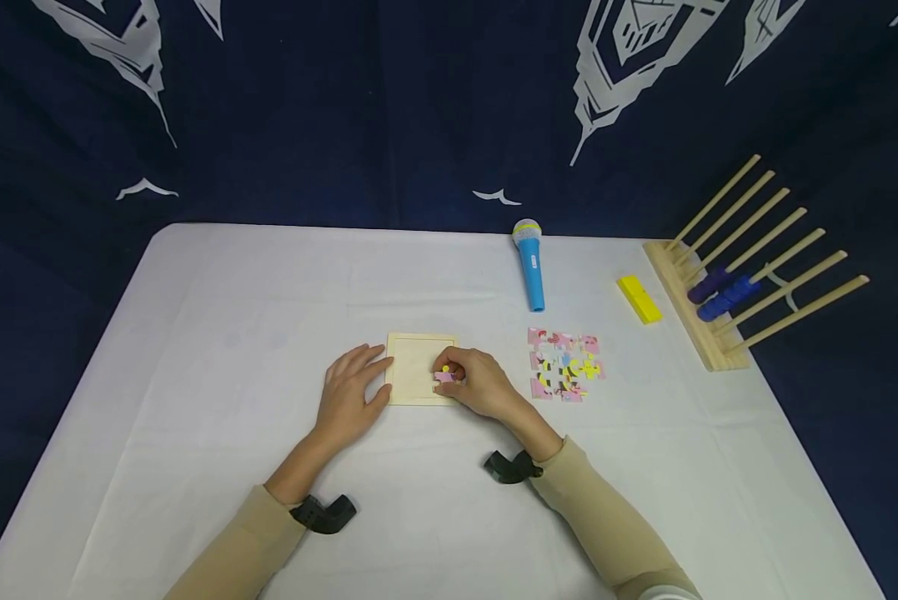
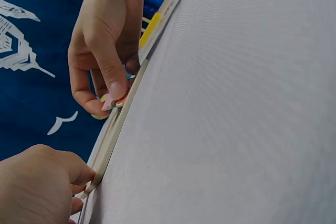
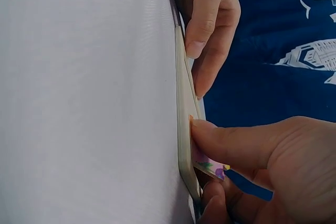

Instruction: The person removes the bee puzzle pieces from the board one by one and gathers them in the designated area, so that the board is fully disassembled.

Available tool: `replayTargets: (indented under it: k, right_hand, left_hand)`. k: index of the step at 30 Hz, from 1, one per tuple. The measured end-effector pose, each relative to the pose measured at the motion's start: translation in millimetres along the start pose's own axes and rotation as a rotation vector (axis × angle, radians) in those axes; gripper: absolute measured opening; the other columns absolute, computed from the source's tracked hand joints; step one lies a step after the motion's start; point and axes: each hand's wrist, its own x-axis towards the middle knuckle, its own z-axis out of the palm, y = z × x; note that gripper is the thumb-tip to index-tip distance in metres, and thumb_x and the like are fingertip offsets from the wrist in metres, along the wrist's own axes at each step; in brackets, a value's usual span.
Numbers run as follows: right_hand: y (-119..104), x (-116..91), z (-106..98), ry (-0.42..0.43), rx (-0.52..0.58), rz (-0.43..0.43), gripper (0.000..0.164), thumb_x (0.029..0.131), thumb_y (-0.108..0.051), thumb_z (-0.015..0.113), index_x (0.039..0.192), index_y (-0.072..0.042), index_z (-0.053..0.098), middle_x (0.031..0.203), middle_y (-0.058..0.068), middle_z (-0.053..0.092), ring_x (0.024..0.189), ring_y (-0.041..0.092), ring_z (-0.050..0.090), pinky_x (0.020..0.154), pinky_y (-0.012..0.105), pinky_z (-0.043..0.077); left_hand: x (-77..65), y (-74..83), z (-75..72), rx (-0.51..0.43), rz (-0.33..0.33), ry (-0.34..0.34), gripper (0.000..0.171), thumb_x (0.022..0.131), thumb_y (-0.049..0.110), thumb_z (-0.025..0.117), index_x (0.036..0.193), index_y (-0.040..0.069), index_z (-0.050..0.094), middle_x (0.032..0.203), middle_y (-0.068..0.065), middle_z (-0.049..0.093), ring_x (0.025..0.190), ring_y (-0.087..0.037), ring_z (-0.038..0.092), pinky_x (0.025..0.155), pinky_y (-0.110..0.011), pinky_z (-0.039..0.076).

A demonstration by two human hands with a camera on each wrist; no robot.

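Observation:
A shallow square wooden puzzle tray [image 1: 411, 357] lies on the white table, its inside mostly bare. My right hand [image 1: 480, 383] pinches a pink and yellow jigsaw piece [image 1: 444, 377] between thumb and fingers over the tray's right side. The right wrist view shows the same piece [image 3: 208, 165] tilted, close to the tray's edge. At the tray's left edge, my left hand [image 1: 349, 400] touches the rim with thumb and fingertips, the fingers fairly straight. To the right of the tray, several colourful jigsaw pieces [image 1: 565, 367] lie loosely arranged in a square.
Behind the pieces lies a blue toy microphone [image 1: 531, 271]. A yellow block [image 1: 639, 300] sits further right, beside a wooden peg rack [image 1: 689, 308] with blue and purple beads on two rods. A dark blue patterned cloth [image 1: 388, 108] hangs behind the table.

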Motion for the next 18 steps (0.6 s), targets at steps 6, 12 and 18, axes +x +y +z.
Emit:
replayTargets:
  k: [6,12,18]
  right_hand:
    - [-3.7,-0.4,-5.8,0.018,0.051,-0.002,0.010,0.087,-0.004,0.069,0.095,-0.010,0.068,0.075,0.000,0.056,0.068,0.012,0.048,0.062,0.021,0.038]
    - [-4.9,-1.9,-19.4,-0.002,0.165,0.036,0.010,0.092,-0.006,0.064,0.102,-0.006,0.067,0.075,0.003,0.058,0.063,0.012,0.049,0.055,0.020,0.042]
    - [4.7,-10.7,-40.2,0.029,0.191,0.089,0.017,0.092,-0.008,0.065,0.109,-0.004,0.065,0.082,0.008,0.060,0.060,0.015,0.050,0.052,0.021,0.041]
  left_hand:
    - [0.1,-0.2,0.5,0.007,0.006,0.003,0.040,0.087,0.011,0.066,0.125,0.001,0.064,0.141,-0.015,0.054,0.138,-0.035,0.038,0.114,-0.057,0.023]
    - [0.3,-0.1,0.3,0.009,0.007,0.003,0.039,0.087,0.011,0.065,0.125,0.002,0.065,0.141,-0.014,0.055,0.139,-0.034,0.038,0.114,-0.056,0.024]
    - [0.2,-0.4,1.6,0.003,0.001,0.004,0.039,0.087,0.010,0.065,0.125,0.002,0.064,0.141,-0.016,0.054,0.139,-0.035,0.038,0.114,-0.056,0.023]
